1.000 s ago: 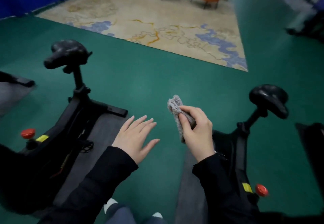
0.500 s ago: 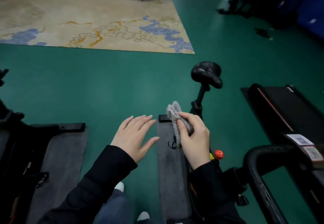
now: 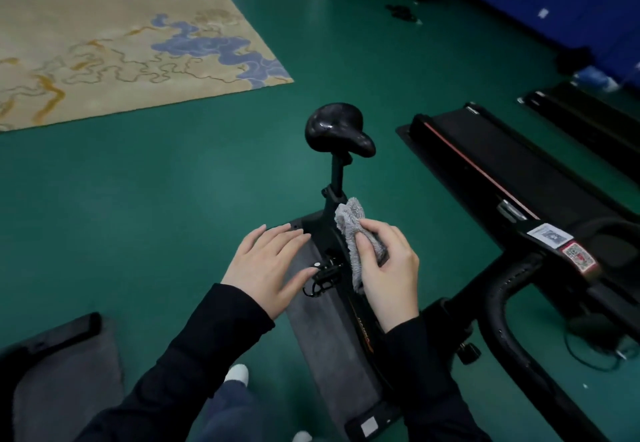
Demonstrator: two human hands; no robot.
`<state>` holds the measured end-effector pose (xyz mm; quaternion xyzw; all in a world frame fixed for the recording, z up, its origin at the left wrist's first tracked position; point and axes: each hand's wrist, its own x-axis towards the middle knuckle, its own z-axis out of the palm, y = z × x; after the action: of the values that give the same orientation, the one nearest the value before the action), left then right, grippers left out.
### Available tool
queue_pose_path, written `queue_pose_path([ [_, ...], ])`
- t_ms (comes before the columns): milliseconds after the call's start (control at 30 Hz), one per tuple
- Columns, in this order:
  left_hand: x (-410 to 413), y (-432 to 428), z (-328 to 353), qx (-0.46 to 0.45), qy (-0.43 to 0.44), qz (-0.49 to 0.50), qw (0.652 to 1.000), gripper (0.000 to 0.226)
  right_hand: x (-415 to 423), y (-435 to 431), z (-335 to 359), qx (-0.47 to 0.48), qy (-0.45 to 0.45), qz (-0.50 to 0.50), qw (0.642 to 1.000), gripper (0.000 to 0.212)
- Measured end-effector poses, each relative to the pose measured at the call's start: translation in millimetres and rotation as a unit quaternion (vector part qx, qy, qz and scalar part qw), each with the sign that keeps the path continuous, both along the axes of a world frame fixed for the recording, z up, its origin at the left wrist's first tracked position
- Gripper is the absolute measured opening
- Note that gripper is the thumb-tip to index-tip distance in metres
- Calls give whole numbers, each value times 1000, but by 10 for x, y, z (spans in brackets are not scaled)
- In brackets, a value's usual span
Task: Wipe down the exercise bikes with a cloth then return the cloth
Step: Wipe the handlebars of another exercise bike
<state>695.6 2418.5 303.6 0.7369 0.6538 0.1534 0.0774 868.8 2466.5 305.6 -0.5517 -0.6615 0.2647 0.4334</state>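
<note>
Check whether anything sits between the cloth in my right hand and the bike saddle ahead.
Nothing visible does. The right hand grips the grey cloth short of the saddle, with only the bike's own seat post showing between them. The left hand is open and off to the left, out of that path.

Frame is showing: two hands, left hand (image 3: 266,268), right hand (image 3: 391,279); one cloth (image 3: 351,220); one bike saddle (image 3: 337,130); two grey mats, centre mat (image 3: 322,348), left mat (image 3: 69,372); two treadmills, near treadmill (image 3: 502,171), far treadmill (image 3: 588,116); one rug (image 3: 104,43); two QR labels, white label (image 3: 549,235), red label (image 3: 578,256).
</note>
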Motion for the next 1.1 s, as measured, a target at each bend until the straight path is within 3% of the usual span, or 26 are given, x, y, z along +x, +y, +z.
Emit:
queue_pose_path([
  [200, -398, 487, -29, -18, -7, -85, 996, 61, -350, 130, -68, -22, -7, -78, 997, 16],
  [500, -576, 944, -116, -30, -12, -169, 985, 51, -536, 172, -140, -45, -1, -167, 985, 16],
  [900, -93, 1440, -234, -65, 5, -220, 973, 54, -99, 500, -262, -59, 10, -228, 972, 15],
  [1100, 241, 1739, -194, -60, 8, -228, 972, 75, 134, 732, -192, -54, 12, -244, 968, 15],
])
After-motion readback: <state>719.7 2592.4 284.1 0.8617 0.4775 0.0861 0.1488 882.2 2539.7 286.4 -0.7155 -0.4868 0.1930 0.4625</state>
